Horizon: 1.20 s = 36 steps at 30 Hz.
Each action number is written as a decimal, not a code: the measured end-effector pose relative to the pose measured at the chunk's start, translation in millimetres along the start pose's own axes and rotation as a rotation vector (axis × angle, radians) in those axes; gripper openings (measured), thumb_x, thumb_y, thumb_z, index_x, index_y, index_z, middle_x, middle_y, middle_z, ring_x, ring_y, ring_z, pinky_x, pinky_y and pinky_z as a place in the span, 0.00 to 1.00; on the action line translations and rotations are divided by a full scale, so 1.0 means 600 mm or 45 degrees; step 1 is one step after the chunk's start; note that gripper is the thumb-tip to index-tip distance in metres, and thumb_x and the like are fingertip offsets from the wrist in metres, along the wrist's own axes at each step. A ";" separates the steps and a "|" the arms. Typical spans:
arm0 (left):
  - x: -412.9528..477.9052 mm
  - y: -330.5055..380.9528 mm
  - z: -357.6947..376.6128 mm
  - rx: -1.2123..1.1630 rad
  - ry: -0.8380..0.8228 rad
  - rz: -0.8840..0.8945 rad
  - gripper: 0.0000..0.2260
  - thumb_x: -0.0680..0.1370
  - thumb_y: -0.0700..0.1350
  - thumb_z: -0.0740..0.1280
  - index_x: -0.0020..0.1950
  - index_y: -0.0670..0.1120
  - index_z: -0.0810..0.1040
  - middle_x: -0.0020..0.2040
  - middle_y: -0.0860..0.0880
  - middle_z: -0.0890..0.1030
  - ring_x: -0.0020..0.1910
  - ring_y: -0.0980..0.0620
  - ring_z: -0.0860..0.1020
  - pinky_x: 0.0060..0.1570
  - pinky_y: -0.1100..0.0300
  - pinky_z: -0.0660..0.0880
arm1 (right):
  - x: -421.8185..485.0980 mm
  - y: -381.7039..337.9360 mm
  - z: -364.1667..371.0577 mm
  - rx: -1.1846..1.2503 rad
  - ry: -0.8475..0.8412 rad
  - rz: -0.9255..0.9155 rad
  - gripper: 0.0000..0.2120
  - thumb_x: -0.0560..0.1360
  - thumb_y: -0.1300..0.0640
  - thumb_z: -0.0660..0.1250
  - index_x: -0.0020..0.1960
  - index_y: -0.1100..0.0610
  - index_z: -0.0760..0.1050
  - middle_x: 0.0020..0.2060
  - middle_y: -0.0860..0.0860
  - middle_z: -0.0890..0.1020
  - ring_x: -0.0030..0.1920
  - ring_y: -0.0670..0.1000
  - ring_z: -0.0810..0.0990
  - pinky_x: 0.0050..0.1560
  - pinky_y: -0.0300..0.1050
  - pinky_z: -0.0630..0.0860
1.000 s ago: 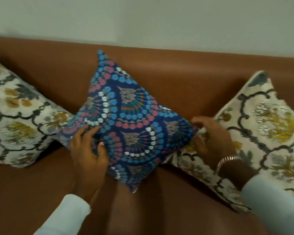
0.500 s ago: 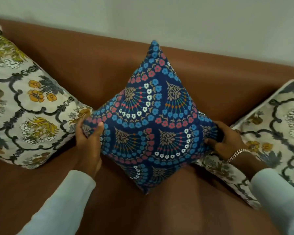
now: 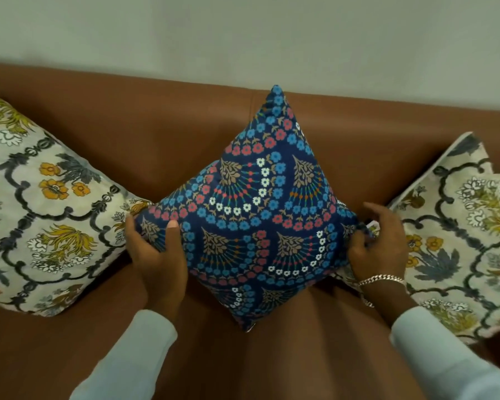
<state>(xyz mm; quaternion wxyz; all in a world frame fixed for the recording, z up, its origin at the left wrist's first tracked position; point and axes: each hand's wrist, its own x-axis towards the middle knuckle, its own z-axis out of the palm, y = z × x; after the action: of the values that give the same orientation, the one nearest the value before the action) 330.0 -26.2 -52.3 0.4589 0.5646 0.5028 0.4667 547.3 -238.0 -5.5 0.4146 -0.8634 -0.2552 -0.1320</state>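
Observation:
A dark blue cushion [image 3: 257, 215] with red, blue and white flower arcs stands on one corner like a diamond, leaning against the brown sofa back. My left hand [image 3: 156, 252] grips its left corner, thumb on the front face. My right hand [image 3: 378, 243], with a bracelet at the wrist, pinches the right corner with thumb and lower fingers while the upper fingers curl loosely above it.
The brown leather sofa [image 3: 127, 140] runs across the view below a pale wall [image 3: 243, 39]. A cream floral cushion [image 3: 41, 215] leans at the left, and another cream floral cushion [image 3: 459, 241] at the right, each close to the blue one's corners.
The blue cushion was turned from a tilted lie to an upright diamond and now stands centred against the sofa back. Both hands moved to its side corners.

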 end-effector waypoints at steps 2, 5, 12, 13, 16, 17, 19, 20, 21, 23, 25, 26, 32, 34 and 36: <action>-0.023 0.025 0.004 0.124 0.025 0.365 0.32 0.78 0.52 0.62 0.78 0.45 0.54 0.78 0.41 0.55 0.78 0.45 0.55 0.74 0.65 0.57 | -0.017 -0.035 0.023 0.091 0.040 -0.158 0.20 0.71 0.63 0.64 0.64 0.60 0.71 0.62 0.59 0.76 0.63 0.58 0.73 0.65 0.59 0.70; -0.065 0.051 0.063 0.301 -0.300 0.881 0.28 0.80 0.47 0.59 0.77 0.38 0.56 0.79 0.36 0.53 0.79 0.40 0.48 0.77 0.44 0.53 | -0.029 -0.075 0.046 0.127 -0.121 -0.365 0.25 0.75 0.53 0.63 0.70 0.55 0.65 0.72 0.55 0.67 0.72 0.53 0.64 0.71 0.52 0.62; -0.059 0.092 0.235 0.851 -0.464 1.183 0.29 0.80 0.58 0.51 0.79 0.48 0.52 0.80 0.41 0.51 0.79 0.39 0.47 0.73 0.31 0.44 | 0.057 0.053 -0.030 -0.305 -0.122 0.064 0.27 0.79 0.43 0.52 0.76 0.50 0.53 0.78 0.51 0.55 0.77 0.53 0.50 0.74 0.64 0.51; -0.037 0.095 0.226 0.859 -0.359 1.033 0.30 0.81 0.58 0.50 0.79 0.46 0.51 0.80 0.40 0.50 0.79 0.38 0.46 0.74 0.32 0.44 | 0.071 0.048 -0.029 -0.210 -0.015 0.209 0.28 0.79 0.43 0.51 0.76 0.52 0.53 0.78 0.52 0.55 0.77 0.54 0.50 0.73 0.65 0.53; -0.112 0.119 0.302 0.675 -0.407 1.115 0.32 0.81 0.59 0.51 0.79 0.43 0.49 0.80 0.39 0.50 0.79 0.39 0.45 0.75 0.37 0.42 | 0.119 0.093 -0.087 -0.196 0.130 0.020 0.30 0.78 0.42 0.54 0.76 0.52 0.53 0.78 0.53 0.55 0.77 0.55 0.51 0.74 0.64 0.52; -0.131 0.126 0.302 0.725 -0.437 1.228 0.32 0.81 0.58 0.52 0.79 0.42 0.50 0.80 0.39 0.51 0.79 0.39 0.46 0.75 0.39 0.42 | 0.113 0.081 -0.072 -0.205 0.015 -0.217 0.30 0.78 0.42 0.54 0.76 0.50 0.52 0.78 0.52 0.54 0.77 0.54 0.50 0.74 0.63 0.51; -0.157 0.119 0.303 0.773 -0.424 1.196 0.32 0.80 0.57 0.55 0.79 0.42 0.53 0.80 0.39 0.54 0.79 0.39 0.49 0.75 0.37 0.45 | 0.094 0.066 -0.045 -0.299 -0.262 -0.380 0.30 0.78 0.41 0.53 0.76 0.47 0.50 0.78 0.51 0.53 0.77 0.53 0.50 0.73 0.63 0.51; -0.163 0.116 0.298 0.749 -0.371 1.050 0.32 0.80 0.56 0.57 0.78 0.41 0.53 0.79 0.38 0.54 0.79 0.38 0.50 0.75 0.36 0.47 | 0.090 0.067 -0.034 -0.321 -0.330 -0.314 0.29 0.78 0.41 0.52 0.76 0.47 0.49 0.78 0.50 0.53 0.77 0.53 0.49 0.74 0.63 0.51; -0.170 0.114 0.293 0.747 -0.296 0.869 0.32 0.79 0.54 0.58 0.78 0.40 0.53 0.79 0.38 0.54 0.79 0.38 0.50 0.75 0.35 0.48 | 0.095 0.073 -0.032 -0.297 -0.339 -0.189 0.29 0.79 0.41 0.52 0.76 0.47 0.49 0.78 0.50 0.52 0.77 0.52 0.48 0.74 0.64 0.51; -0.185 0.115 0.285 0.667 -0.203 0.648 0.33 0.78 0.50 0.59 0.78 0.39 0.51 0.79 0.37 0.53 0.79 0.37 0.49 0.75 0.34 0.47 | 0.111 0.093 -0.048 -0.313 -0.300 -0.001 0.28 0.79 0.44 0.52 0.76 0.51 0.52 0.78 0.51 0.54 0.77 0.53 0.49 0.73 0.64 0.53; -0.206 0.116 0.278 0.582 -0.222 0.704 0.33 0.78 0.48 0.59 0.78 0.39 0.50 0.80 0.37 0.50 0.79 0.37 0.46 0.75 0.36 0.44 | 0.116 0.112 -0.078 -0.341 -0.208 -0.056 0.27 0.79 0.46 0.54 0.75 0.53 0.55 0.77 0.53 0.56 0.77 0.54 0.51 0.73 0.63 0.55; -0.222 0.115 0.275 0.552 -0.278 0.790 0.32 0.78 0.48 0.59 0.78 0.39 0.51 0.80 0.37 0.50 0.79 0.37 0.45 0.75 0.37 0.42 | 0.111 0.119 -0.092 -0.334 -0.161 -0.116 0.27 0.79 0.47 0.56 0.75 0.53 0.56 0.77 0.54 0.58 0.77 0.55 0.52 0.72 0.63 0.56; -0.337 0.110 0.329 0.396 -0.720 1.088 0.28 0.80 0.45 0.59 0.78 0.39 0.55 0.80 0.40 0.53 0.79 0.41 0.47 0.77 0.38 0.47 | 0.094 0.199 -0.175 -0.384 0.011 -0.264 0.27 0.77 0.46 0.58 0.74 0.49 0.56 0.77 0.54 0.57 0.77 0.54 0.52 0.73 0.65 0.54; -0.391 0.117 0.391 0.389 -0.886 1.155 0.28 0.80 0.46 0.58 0.78 0.41 0.55 0.80 0.42 0.53 0.80 0.43 0.46 0.76 0.38 0.49 | 0.111 0.257 -0.211 -0.472 -0.035 -0.226 0.27 0.78 0.43 0.56 0.74 0.47 0.56 0.77 0.53 0.57 0.77 0.54 0.52 0.74 0.63 0.51; -0.439 0.121 0.462 0.467 -1.038 1.244 0.29 0.79 0.49 0.57 0.79 0.44 0.55 0.81 0.44 0.52 0.80 0.44 0.45 0.75 0.37 0.51 | 0.132 0.331 -0.241 -0.634 -0.145 -0.153 0.27 0.78 0.41 0.53 0.75 0.47 0.55 0.77 0.53 0.57 0.77 0.55 0.52 0.73 0.63 0.51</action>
<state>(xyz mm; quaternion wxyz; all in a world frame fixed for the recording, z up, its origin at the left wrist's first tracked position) 598.4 -307.3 -37.4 0.2443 0.9282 0.0465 0.2768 720.4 -429.4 -9.8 0.1657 -0.9282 -0.2886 -0.1663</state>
